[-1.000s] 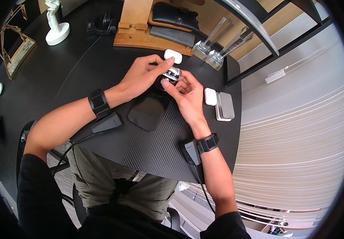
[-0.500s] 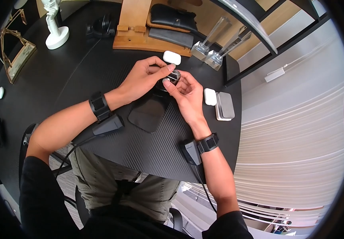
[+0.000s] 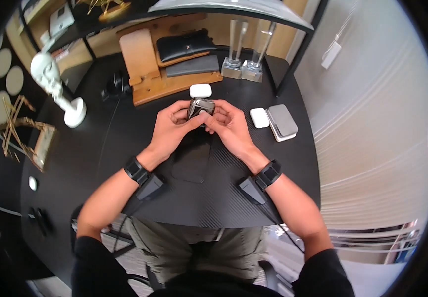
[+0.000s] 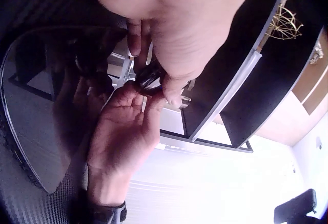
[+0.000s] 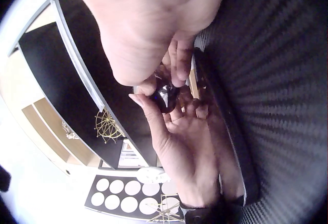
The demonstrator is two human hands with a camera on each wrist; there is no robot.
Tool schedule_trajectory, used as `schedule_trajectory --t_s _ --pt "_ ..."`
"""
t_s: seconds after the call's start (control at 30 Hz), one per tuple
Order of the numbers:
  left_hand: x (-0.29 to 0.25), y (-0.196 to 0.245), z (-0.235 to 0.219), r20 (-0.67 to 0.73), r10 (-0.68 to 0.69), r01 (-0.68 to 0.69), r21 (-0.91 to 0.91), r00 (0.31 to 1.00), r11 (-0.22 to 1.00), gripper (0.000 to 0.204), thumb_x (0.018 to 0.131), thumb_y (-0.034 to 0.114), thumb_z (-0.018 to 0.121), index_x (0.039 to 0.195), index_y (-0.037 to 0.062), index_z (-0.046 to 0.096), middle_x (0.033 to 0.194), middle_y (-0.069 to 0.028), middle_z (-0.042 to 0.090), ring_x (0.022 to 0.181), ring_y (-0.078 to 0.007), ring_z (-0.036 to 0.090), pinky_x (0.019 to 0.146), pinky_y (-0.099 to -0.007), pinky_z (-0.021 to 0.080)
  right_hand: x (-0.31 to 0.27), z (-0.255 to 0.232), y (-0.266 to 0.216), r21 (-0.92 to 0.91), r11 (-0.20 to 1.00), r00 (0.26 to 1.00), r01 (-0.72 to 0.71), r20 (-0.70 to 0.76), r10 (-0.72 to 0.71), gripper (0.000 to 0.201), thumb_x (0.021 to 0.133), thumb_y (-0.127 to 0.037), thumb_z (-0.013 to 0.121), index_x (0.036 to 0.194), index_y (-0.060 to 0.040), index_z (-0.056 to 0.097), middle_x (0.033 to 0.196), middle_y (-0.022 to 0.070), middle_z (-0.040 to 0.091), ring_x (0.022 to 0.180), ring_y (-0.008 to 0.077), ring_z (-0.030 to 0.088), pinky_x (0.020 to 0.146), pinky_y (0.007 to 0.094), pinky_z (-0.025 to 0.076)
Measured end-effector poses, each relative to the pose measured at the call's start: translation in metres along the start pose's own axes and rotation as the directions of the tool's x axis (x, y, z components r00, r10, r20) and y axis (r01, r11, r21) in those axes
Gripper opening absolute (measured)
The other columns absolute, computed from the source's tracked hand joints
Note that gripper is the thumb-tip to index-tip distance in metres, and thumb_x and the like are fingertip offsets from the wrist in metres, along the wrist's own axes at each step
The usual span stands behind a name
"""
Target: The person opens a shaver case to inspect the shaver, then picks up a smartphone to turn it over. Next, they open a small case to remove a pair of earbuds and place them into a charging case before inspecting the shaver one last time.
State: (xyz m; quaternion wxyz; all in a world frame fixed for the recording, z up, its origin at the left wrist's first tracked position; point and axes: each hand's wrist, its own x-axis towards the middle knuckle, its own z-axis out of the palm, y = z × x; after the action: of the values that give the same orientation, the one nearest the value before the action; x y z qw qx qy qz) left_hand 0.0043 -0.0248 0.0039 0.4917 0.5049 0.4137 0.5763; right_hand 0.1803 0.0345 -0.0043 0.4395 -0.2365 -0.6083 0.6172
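A small dark, glossy object with a silvery top (image 3: 201,106) is held between both hands above the black table. My left hand (image 3: 170,127) grips its left side, thumb on the near face. From the right, my right hand (image 3: 233,127) holds it with curled fingers, its thumb beside the left thumb. In the left wrist view the dark object (image 4: 149,76) shows between the fingertips of both hands. The right wrist view shows it (image 5: 167,97) pinched there too. Below the hands lies a dark glossy pad (image 3: 190,161).
Behind the hands is a white case (image 3: 200,90); another white case (image 3: 259,118) and a grey-topped box (image 3: 283,122) sit to the right. A wooden stand (image 3: 174,84), crystal trophies (image 3: 231,67) and a white figurine (image 3: 75,113) stand farther back.
The head view has swung, so the table and both arms appear more level. The object is tilted differently, its silvery top facing up, and both thumbs now meet at its near side.
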Motion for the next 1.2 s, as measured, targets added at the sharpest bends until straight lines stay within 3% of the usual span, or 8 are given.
schedule_trajectory --t_s 0.13,0.17,0.2,0.4,0.5,0.73,0.8,1.2 --pt "0.0 -0.003 0.003 -0.063 0.036 -0.03 0.084 0.997 0.996 0.03 0.099 0.019 0.069 0.124 0.0037 0.064 0.108 0.0024 0.071 0.09 -0.0021 0.059 0.075 -0.0209 0.042 0.003 -0.002 0.006 0.113 0.994 1.0 0.013 0.025 -0.016 0.03 0.1 -0.021 0.067 0.118 0.003 0.063 0.091 0.0043 0.067 0.072 0.0081 0.062 0.064 0.0242 0.05" --pt "-0.001 -0.001 0.004 -0.064 0.011 -0.005 0.09 0.998 0.996 0.03 0.099 0.019 0.069 0.125 0.0041 0.064 0.109 0.0033 0.071 0.091 -0.0019 0.059 0.076 -0.0215 0.043 0.003 -0.002 0.005 0.094 0.996 1.0 -0.01 0.025 0.007 0.031 0.101 -0.023 0.066 0.118 0.003 0.064 0.091 0.0042 0.067 0.071 0.008 0.061 0.063 0.0241 0.05" --pt "-0.001 0.0 0.002 -0.047 -0.004 0.008 0.079 0.999 0.997 0.035 0.098 0.012 0.069 0.13 0.0001 0.06 0.113 -0.004 0.071 0.1 -0.0068 0.063 0.088 -0.0228 0.049 0.002 -0.003 0.003 0.057 0.997 0.998 -0.042 0.038 0.04 0.032 0.101 -0.025 0.065 0.118 0.0029 0.064 0.092 0.004 0.067 0.07 0.0079 0.061 0.062 0.024 0.05" --pt "0.0 0.001 0.001 -0.086 -0.021 0.031 0.108 0.996 0.994 0.033 0.097 0.012 0.07 0.127 -0.0011 0.064 0.11 -0.0043 0.072 0.099 -0.0069 0.064 0.089 -0.0238 0.05 0.002 -0.003 0.001 0.047 0.997 0.998 -0.056 0.023 0.055 0.035 0.1 -0.026 0.067 0.118 0.0035 0.065 0.092 0.0046 0.068 0.068 0.008 0.06 0.061 0.0236 0.048" --pt "-0.001 0.0 0.005 -0.09 0.003 0.005 0.093 0.996 0.996 0.028 0.097 0.015 0.071 0.121 0.0014 0.067 0.101 0.0014 0.073 0.084 -0.0013 0.061 0.072 -0.0186 0.043 0.001 -0.003 0.004 0.026 0.995 0.995 -0.093 0.022 0.092 0.033 0.1 -0.025 0.066 0.117 0.0034 0.065 0.092 0.0051 0.068 0.068 0.0086 0.06 0.061 0.0238 0.048" --pt "0.0 -0.001 0.007 -0.097 -0.017 0.024 0.078 0.995 0.997 0.026 0.096 0.01 0.072 0.119 -0.0012 0.067 0.102 -0.0019 0.074 0.084 -0.0031 0.064 0.074 -0.0189 0.048 0.002 -0.005 0.003 0.097 0.995 0.982 0.007 -0.188 0.011 0.028 0.103 -0.026 0.061 0.108 0.0019 0.064 0.091 0.0045 0.068 0.066 0.008 0.056 0.059 0.0245 0.044" --pt "-0.001 0.002 0.007 -0.128 -0.054 0.063 0.069 0.99 0.996 0.028 0.095 0.005 0.071 0.12 -0.005 0.066 0.105 -0.0067 0.074 0.091 -0.0068 0.067 0.084 -0.0214 0.054 0.008 -0.011 0.005 0.171 0.984 0.972 -0.054 -0.216 0.091 0.034 0.105 -0.034 0.058 0.104 0.0 0.065 0.092 0.0037 0.066 0.065 0.0075 0.056 0.057 0.0232 0.041" --pt "-0.001 0.0 0.007 -0.112 -0.037 0.046 0.076 0.993 0.996 0.026 0.096 0.012 0.071 0.119 -0.0016 0.068 0.103 -0.0027 0.075 0.085 -0.002 0.063 0.074 -0.0179 0.047 0.009 -0.012 0.005 0.293 0.954 0.959 -0.061 -0.249 0.138 0.034 0.104 -0.036 0.059 0.104 -0.0024 0.063 0.093 0.0052 0.066 0.065 0.0088 0.058 0.059 0.0234 0.042"
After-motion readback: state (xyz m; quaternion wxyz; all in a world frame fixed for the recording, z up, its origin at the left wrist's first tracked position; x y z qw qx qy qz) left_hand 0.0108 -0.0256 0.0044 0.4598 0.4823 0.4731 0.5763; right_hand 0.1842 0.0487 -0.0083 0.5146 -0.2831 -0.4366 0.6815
